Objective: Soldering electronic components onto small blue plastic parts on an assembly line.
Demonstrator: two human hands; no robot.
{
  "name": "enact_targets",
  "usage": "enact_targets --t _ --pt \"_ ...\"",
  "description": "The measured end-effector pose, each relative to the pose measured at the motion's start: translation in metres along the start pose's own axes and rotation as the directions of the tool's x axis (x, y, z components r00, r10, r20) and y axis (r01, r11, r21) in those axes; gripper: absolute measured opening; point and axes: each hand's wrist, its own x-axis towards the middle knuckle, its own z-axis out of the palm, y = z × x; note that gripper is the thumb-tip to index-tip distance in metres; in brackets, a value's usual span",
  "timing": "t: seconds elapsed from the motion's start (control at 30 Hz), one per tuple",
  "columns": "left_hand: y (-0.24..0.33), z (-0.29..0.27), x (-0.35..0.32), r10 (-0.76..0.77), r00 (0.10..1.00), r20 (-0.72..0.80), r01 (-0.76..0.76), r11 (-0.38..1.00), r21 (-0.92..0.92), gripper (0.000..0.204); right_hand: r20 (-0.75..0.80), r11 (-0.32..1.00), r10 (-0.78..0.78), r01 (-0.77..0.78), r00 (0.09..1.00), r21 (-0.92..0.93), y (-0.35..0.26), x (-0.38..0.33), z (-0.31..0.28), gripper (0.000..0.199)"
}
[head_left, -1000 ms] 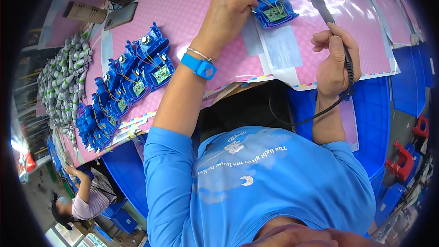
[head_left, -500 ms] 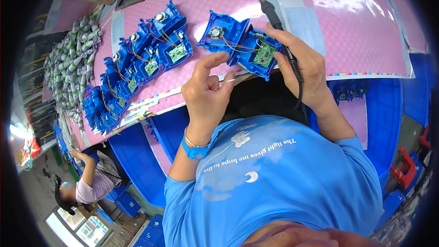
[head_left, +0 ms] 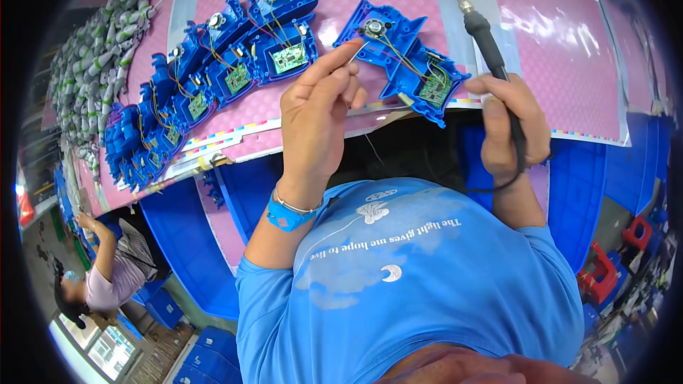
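A thin silvery wire, seemingly solder wire (head_left: 358, 51), is pinched between the thumb and forefinger of my left hand (head_left: 316, 117). Its short end points up at the near left edge of an open blue plastic housing (head_left: 407, 48). Inside that housing are a round speaker (head_left: 375, 27), a green circuit board (head_left: 435, 90) and thin coloured wires joining them. My right hand (head_left: 518, 124), closed around the handle of a soldering iron (head_left: 487, 44), is just right of the board. The iron's tip points up and away, apart from the housing.
Several similar housings (head_left: 238, 78) stand in a slanting row to the left on the pink-covered table (head_left: 569, 64). Beyond them lies a heap of grey parts (head_left: 92, 71). Blue bins (head_left: 188, 242) sit below the table edge. A co-worker (head_left: 110, 277) is at far left.
My left hand has raised the solder wire towards the housing's speaker end. My right hand has drawn away from the board to the right, with the iron in it. The whole view has shifted.
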Motion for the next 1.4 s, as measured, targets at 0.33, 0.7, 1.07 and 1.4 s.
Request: enact_targets --t 0.33,0.7,1.07,1.4 --pt "0.016 0.019 0.02 0.566 0.768 0.299 -0.476 0.191 0.859 0.038 -0.085 0.945 0.097 -0.065 0.992 0.32 0.001 0.007 0.002 0.021" --pt "0.013 0.005 0.027 0.343 0.733 0.587 -0.561 -0.182 0.807 0.012 -0.074 0.926 0.161 -0.125 0.984 0.356 0.001 0.001 -0.003 0.022" --pt "0.025 -0.012 -0.019 0.139 0.981 0.133 -0.189 0.569 0.801 0.037 -0.026 0.917 0.156 -0.135 0.987 0.375 0.0 0.002 -0.004 0.02" --pt "0.012 0.0 -0.003 0.162 0.985 -0.055 -0.144 0.961 0.237 0.029 0.037 0.982 0.036 -0.029 0.999 -0.185 0.014 0.011 0.03 0.038"
